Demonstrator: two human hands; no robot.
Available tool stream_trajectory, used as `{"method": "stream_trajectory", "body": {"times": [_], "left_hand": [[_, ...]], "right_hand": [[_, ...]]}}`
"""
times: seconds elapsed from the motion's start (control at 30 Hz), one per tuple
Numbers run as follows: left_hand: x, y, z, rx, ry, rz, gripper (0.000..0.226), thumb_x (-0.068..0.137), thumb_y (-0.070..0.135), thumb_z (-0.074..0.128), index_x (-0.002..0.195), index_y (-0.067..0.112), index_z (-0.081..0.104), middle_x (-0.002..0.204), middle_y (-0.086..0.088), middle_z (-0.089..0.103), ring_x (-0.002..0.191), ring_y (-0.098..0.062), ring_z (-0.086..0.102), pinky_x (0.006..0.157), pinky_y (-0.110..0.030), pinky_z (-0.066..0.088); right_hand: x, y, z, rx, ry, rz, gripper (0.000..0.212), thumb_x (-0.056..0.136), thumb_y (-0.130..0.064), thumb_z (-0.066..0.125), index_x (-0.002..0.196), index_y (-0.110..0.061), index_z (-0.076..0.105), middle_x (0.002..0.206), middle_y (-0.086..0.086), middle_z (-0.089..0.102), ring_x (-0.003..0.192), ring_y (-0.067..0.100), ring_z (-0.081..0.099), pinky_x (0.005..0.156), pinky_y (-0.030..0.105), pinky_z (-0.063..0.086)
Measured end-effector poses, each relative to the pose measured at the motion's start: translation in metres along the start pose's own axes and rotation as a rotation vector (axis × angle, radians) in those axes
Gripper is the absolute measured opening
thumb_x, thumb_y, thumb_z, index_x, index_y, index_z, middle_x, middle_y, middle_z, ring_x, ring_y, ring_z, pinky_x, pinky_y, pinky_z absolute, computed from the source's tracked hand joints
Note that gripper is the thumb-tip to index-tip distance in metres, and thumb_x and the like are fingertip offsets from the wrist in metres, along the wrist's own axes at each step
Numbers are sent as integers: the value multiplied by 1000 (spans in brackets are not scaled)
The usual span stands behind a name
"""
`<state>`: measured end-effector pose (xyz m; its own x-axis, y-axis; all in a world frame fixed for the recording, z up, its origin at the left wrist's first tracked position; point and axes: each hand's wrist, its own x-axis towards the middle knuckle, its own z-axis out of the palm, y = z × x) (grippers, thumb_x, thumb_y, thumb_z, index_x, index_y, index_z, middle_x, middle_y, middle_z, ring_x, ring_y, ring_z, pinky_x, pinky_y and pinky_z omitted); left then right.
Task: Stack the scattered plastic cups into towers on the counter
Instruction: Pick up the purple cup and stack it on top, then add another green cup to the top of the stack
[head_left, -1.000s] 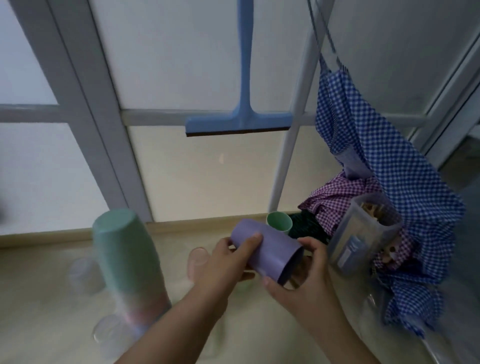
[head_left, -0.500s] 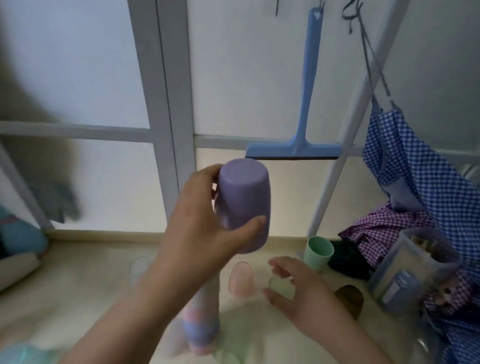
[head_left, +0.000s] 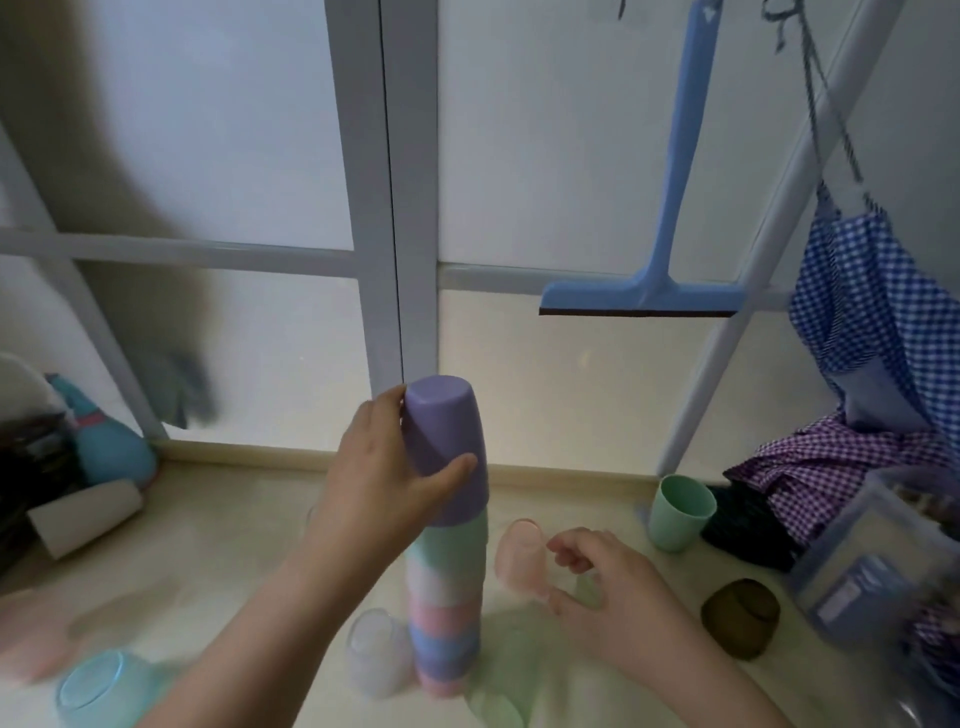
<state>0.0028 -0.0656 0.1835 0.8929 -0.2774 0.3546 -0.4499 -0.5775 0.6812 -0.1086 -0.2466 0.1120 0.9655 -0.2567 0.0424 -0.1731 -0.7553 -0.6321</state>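
Note:
A tower of upside-down cups in green, white, pink and blue stands on the beige counter. My left hand grips a purple cup, upside down, resting on the tower's top. My right hand hovers low to the right, fingers apart, holding nothing, just beside a pink translucent cup. Loose cups lie around: a green upright cup, a dark brown cup, a clear cup and a light blue cup.
A frosted window with grey frames backs the counter. A blue squeegee hangs on it. Checked cloths and a clear plastic container crowd the right. A white roll and a teal bottle lie at the left.
The purple cup went from both hands to my left hand alone, was turned upside down and lowered onto the tower. My right hand dropped toward the pink cup.

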Motion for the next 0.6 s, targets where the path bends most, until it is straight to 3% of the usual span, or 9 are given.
{"method": "stream_trajectory", "body": {"times": [0.07, 0.17, 0.23, 0.33, 0.43, 0.6], "left_hand": [[-2, 11, -2, 150, 124, 140, 76, 68, 36, 74, 131, 12, 38, 124, -11, 51, 110, -28, 48, 92, -37, 41], [-10, 41, 2, 244, 234, 372, 58, 73, 39, 61, 121, 13, 45, 115, -11, 58, 100, -23, 50, 83, -33, 43], [-15, 58, 20, 253, 162, 470, 47, 75, 40, 55, 115, 15, 50, 106, -6, 63, 89, -21, 58, 73, -28, 49], [-20, 64, 63, 238, -71, 469, 40, 77, 41, 48, 108, 17, 55, 98, -2, 66, 78, -22, 64, 62, -29, 52], [-21, 55, 108, 274, -246, 410, 39, 77, 42, 47, 104, 17, 57, 96, -3, 67, 78, -26, 65, 64, -32, 52], [-21, 54, 161, 281, -343, 325, 37, 78, 38, 54, 108, 17, 59, 100, -2, 68, 84, -25, 66, 68, -34, 52]], "right_hand": [[0, 8, -2, 10, -2, 30, 36, 76, -34, 68, 109, -30, 55, 101, -13, 57, 93, 0, 53, 83, 11, 40], [1, 23, -9, 26, 11, 50, 31, 76, -34, 69, 102, -36, 51, 100, -11, 60, 94, 3, 54, 78, 10, 39], [1, 33, -16, 32, 20, 59, 33, 76, -33, 69, 102, -38, 49, 98, -11, 58, 93, 4, 53, 77, 10, 38], [-1, 53, -30, 41, 14, 112, 38, 78, -33, 67, 112, -35, 49, 99, -14, 56, 93, -1, 51, 77, 8, 38], [-4, 78, -45, 48, 3, 180, 41, 80, -33, 67, 116, -35, 48, 102, -15, 54, 91, -5, 48, 74, 5, 36], [6, 133, -60, -4, 12, 298, 56, 78, -34, 68, 127, -29, 42, 124, -8, 51, 109, 7, 50, 94, 23, 41]]}}
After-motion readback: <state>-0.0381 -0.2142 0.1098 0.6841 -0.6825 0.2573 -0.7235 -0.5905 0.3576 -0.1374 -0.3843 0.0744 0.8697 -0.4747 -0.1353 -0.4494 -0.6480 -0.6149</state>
